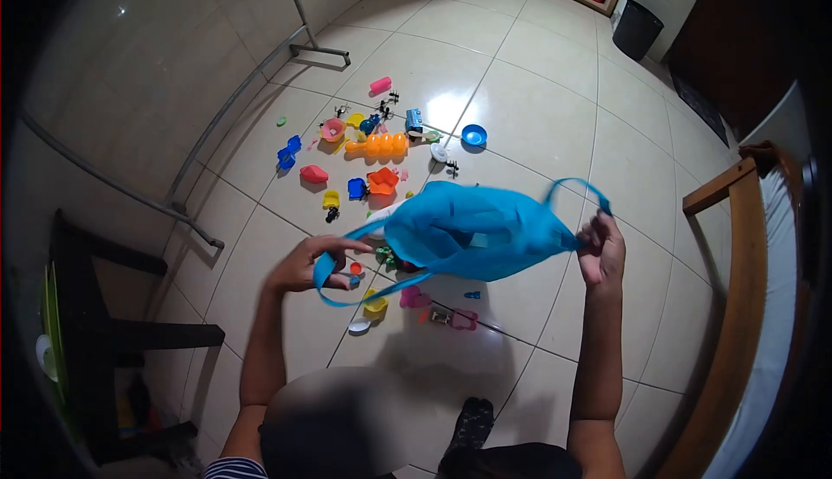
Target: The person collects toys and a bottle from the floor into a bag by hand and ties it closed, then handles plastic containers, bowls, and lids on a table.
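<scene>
A blue fabric tote bag (485,241) hangs in front of me above the floor, its mouth tilted towards me. My left hand (305,264) has one looped strap running round its fingers. At the other side my right hand (602,249) grips the bag's corner, where the second strap arches up. Below and beyond the bag, toys are scattered: an orange mould (381,145), a red-orange flower-shaped mould (382,182), a blue bowl (474,136) and a yellow cup (375,302). The bag hides part of the toys beneath it.
A metal rack (251,76) stands on the left, with a dark stool (165,337) nearer me. On the right is a wooden frame (745,245) with white padding. A black bin (638,30) stands far right. My foot in a patterned sock (471,427) is on the tiles.
</scene>
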`<state>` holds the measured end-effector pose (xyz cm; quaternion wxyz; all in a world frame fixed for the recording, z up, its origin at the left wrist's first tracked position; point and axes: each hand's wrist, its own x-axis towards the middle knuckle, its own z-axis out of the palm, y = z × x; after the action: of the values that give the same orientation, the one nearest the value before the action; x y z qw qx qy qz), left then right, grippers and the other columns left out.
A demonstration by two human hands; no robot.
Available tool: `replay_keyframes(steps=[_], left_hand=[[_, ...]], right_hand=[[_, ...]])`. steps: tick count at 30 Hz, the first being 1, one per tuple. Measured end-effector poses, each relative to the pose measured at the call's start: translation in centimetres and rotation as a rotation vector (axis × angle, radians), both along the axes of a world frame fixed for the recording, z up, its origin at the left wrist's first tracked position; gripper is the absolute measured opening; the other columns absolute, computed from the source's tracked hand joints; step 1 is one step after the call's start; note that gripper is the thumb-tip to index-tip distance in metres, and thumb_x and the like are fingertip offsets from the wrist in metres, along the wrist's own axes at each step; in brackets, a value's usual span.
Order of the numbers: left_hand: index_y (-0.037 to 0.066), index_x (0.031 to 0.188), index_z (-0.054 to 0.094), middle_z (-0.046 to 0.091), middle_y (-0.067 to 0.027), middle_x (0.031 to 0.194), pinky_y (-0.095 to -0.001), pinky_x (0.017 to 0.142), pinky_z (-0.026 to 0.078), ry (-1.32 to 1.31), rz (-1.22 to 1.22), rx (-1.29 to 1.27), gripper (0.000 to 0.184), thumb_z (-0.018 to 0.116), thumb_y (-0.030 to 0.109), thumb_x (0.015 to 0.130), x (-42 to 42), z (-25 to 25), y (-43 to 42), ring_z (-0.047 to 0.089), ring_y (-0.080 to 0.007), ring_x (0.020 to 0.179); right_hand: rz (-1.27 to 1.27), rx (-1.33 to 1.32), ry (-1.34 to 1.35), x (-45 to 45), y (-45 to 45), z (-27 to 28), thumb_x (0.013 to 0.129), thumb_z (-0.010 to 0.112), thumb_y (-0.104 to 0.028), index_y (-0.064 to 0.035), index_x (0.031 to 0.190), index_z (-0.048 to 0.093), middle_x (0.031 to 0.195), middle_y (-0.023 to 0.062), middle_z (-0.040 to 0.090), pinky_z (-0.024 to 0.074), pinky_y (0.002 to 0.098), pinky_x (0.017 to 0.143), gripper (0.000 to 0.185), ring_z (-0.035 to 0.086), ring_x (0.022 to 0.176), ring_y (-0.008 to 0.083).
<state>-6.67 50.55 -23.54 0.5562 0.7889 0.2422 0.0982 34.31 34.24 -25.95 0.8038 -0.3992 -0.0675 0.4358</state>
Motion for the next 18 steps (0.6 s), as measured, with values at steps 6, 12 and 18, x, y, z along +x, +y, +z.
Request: replay_keyframes(steps=[6,12,18], left_hand=[[0.005,0.110,0.056,0.059,-0.0119,0.107,-0.0396,0.096,0.036,0.220,0.374,0.391,0.046,0.068,-0.001,0.065,-0.6,4.1,0.9,0.051,-0.0276,0.109],[0.004,0.112,0.050,0.056,-0.0101,0.109,-0.0378,0.093,0.039,0.431,0.059,0.674,0.036,0.057,0.024,0.083,13.2,-3.7,-3.5,0.055,-0.0213,0.101],[0.002,0.111,0.050,0.057,-0.0047,0.103,-0.0253,0.084,0.046,-0.264,0.316,-1.065,0.026,0.041,0.017,0.092,11.1,-4.5,-2.0,0.056,-0.0108,0.090]], right_hand=[[0.309,-0.288,-0.355,-5.5,-0.6,4.3,0.083,0.054,-0.013,-0.0059,0.100,0.047,0.069,-0.0025,0.043,0.0340,0.0194,0.049,0.020,0.041,0.057,0.0048],[0.512,-0.047,-0.346,-7.9,1.4,8.8,0.081,0.057,-0.015,-0.0070,0.095,0.049,0.064,-0.0029,0.040,0.0239,0.0178,0.042,0.018,0.030,0.046,0.0030],[-0.219,-0.988,-2.022,-1.9,2.3,2.6,0.079,0.059,-0.015,-0.0049,0.122,0.033,0.128,0.0211,0.034,0.0309,0.0421,0.096,0.052,0.033,0.120,0.0351]])
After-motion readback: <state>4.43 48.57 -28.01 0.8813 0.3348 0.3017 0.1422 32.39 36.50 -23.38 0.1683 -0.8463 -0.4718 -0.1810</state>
